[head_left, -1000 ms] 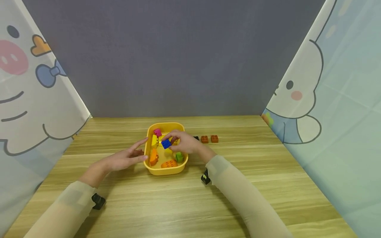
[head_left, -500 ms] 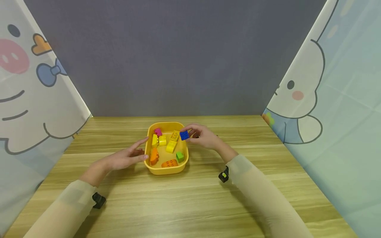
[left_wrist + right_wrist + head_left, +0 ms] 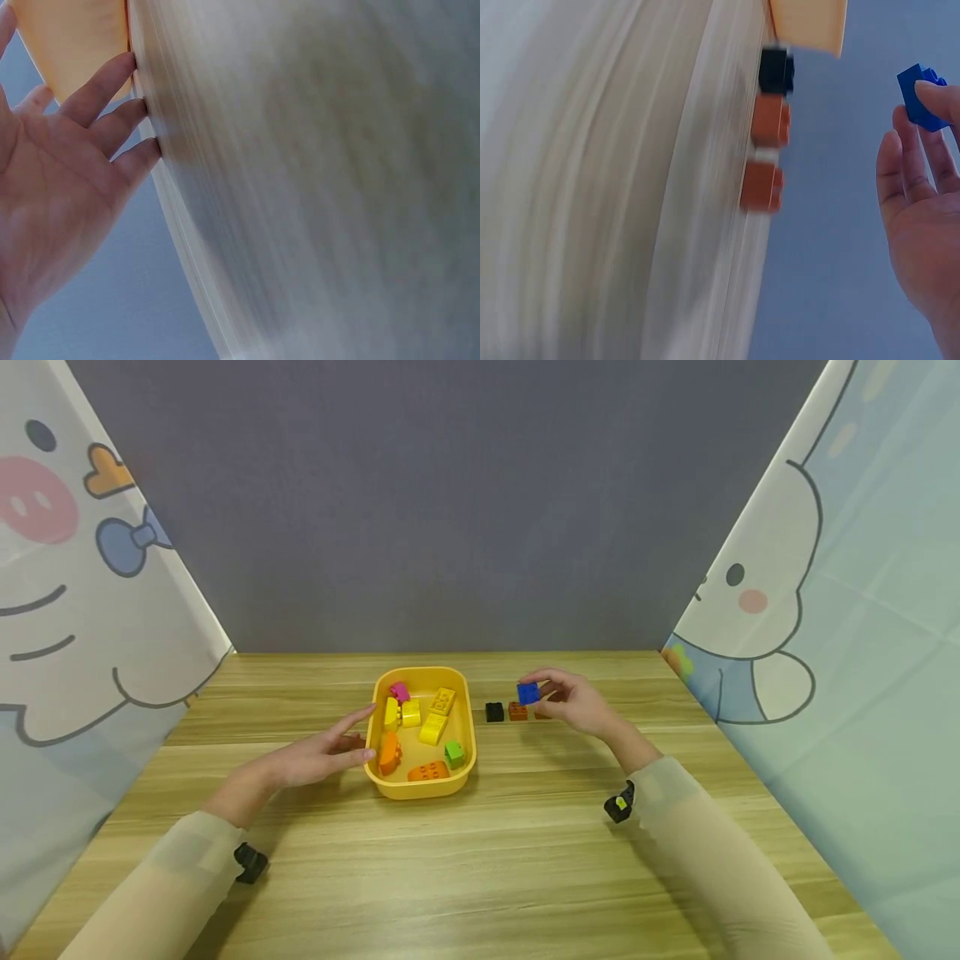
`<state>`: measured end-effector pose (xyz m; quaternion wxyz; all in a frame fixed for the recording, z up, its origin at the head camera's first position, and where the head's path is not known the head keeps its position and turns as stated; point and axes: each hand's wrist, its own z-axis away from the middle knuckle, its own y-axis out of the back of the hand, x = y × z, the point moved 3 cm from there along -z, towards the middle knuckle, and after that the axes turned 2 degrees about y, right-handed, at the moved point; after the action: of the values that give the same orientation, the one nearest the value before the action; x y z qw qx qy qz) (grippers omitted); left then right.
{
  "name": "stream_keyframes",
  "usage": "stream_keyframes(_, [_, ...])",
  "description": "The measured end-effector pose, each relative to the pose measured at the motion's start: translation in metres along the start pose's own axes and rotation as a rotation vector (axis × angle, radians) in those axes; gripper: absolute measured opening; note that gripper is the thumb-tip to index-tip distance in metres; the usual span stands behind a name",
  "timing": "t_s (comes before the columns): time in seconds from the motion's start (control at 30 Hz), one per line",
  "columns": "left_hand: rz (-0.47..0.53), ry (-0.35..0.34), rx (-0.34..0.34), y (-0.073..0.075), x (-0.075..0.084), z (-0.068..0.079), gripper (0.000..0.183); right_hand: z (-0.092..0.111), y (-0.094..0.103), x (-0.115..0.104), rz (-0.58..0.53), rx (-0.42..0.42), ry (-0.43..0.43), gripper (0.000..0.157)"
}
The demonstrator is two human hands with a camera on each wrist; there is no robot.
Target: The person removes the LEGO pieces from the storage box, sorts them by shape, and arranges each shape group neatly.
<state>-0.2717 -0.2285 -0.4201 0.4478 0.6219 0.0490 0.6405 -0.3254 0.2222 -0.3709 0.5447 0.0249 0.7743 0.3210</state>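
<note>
The step in hand looks like adding the blue brick to the row beside the tub; the right hand pinches it clear of the worktop, near the black brick and two brown bricks; the left hand spreads its fingers at the tub's left side. The next move likely calls for lowering it level, then easing the pinch.

My blue brick, just right of centre, and my yellow tub near the middle look like smooth plastic. My tabletop below shows faintly glossy wood grain; my sleeves, lower left and right, look like matt cloth.
</note>
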Motion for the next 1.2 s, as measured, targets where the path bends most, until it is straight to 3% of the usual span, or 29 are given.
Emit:
stream_keyframes(0.3, [0.000, 0.006, -0.002, 0.000, 0.000, 0.000, 0.087, 0.017, 0.036, 0.028, 0.041, 0.053, -0.072, 0.043])
stream_keyframes(0.57, [-0.013, 0.018, -0.003, 0.001, 0.001, 0.000, 0.088, 0.025, 0.053, 0.047, 0.115, 0.061, -0.115, 0.045])
stream_keyframes(1.2, [-0.010, 0.025, -0.007, 0.001, 0.003, 0.002, 0.089, 0.024, 0.057, 0.074, 0.139, -0.027, -0.245, 0.044])
